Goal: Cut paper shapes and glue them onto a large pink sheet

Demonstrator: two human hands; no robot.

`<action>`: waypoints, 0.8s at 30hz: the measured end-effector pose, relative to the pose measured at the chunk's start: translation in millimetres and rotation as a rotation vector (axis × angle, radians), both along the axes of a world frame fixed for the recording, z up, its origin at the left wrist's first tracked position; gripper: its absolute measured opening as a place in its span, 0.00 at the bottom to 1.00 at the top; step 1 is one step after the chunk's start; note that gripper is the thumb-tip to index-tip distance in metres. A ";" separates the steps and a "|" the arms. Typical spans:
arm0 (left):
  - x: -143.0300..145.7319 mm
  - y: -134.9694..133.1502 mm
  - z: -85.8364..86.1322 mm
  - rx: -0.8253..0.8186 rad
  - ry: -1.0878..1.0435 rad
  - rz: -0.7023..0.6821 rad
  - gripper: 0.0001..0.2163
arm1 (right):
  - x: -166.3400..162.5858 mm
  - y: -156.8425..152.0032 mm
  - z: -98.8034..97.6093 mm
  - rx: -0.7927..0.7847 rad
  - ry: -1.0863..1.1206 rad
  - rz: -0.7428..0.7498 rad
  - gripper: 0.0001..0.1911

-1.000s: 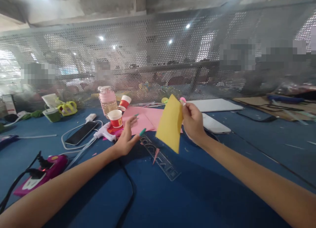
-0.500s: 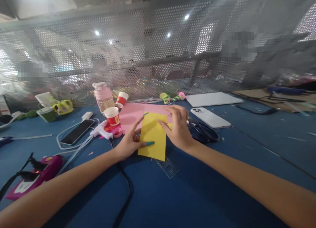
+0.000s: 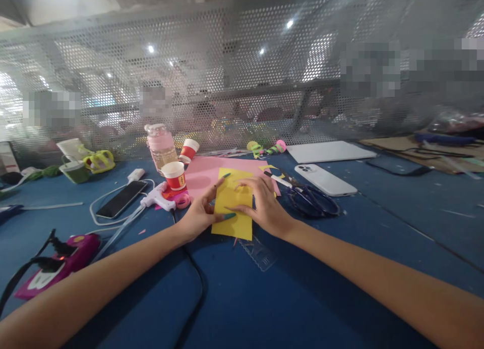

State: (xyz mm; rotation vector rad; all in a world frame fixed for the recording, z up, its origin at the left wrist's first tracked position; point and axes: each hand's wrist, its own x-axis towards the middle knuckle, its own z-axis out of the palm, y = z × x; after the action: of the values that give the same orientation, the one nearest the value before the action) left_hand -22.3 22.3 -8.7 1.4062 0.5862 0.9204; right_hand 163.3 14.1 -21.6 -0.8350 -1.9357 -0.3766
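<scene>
A rectangular sheet of yellow paper [image 3: 229, 227] is held up over the blue table, with its lower edge toward me. My left hand [image 3: 198, 213] grips its left side, the thumb across the front; its long nails are green. From the right, my right hand [image 3: 268, 205] reaches over the same sheet, thumb and forefinger on its face and the other fingers curled at the edge. Behind lies a sheet of pink paper [image 3: 202, 170]. A clear plastic ruler [image 3: 260, 255] rests on the table below the yellow sheet. Dark-handled scissors [image 3: 312, 200] lie right of my right hand.
Left of my hands are a white glue gun [image 3: 157, 197], a phone [image 3: 123, 198], a paper cup [image 3: 174, 176], a pink bottle [image 3: 161, 144] and a magenta power strip [image 3: 60, 260]. A white phone [image 3: 327, 180] lies to the right. A perforated metal screen [image 3: 227, 86] stands behind.
My right hand has moved left and down onto the yellow paper, uncovering the scissors' blades and a yellow scrap behind it. My left hand keeps its grip.
</scene>
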 end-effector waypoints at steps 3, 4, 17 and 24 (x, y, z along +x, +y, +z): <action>-1.3 1.6 -1.2 -0.025 0.002 -0.015 0.41 | 0.1 0.3 -1.0 0.025 -0.003 0.073 0.18; -1.7 2.4 -1.9 -0.039 0.007 -0.022 0.41 | 0.1 0.1 -1.3 0.022 -0.001 0.086 0.18; -2.5 1.7 -2.2 -0.095 0.025 -0.074 0.42 | -2.8 -0.2 1.7 -0.067 -0.067 0.113 0.16; -2.2 -0.2 -1.2 -0.048 0.111 -0.102 0.40 | 0.2 -0.3 4.8 -0.141 -0.081 0.160 0.15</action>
State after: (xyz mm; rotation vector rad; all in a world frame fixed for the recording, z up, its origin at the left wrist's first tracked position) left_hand -24.6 22.2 -9.9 1.4378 0.6098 0.7460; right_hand 163.5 13.8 -16.7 -0.7579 -2.1076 -0.1824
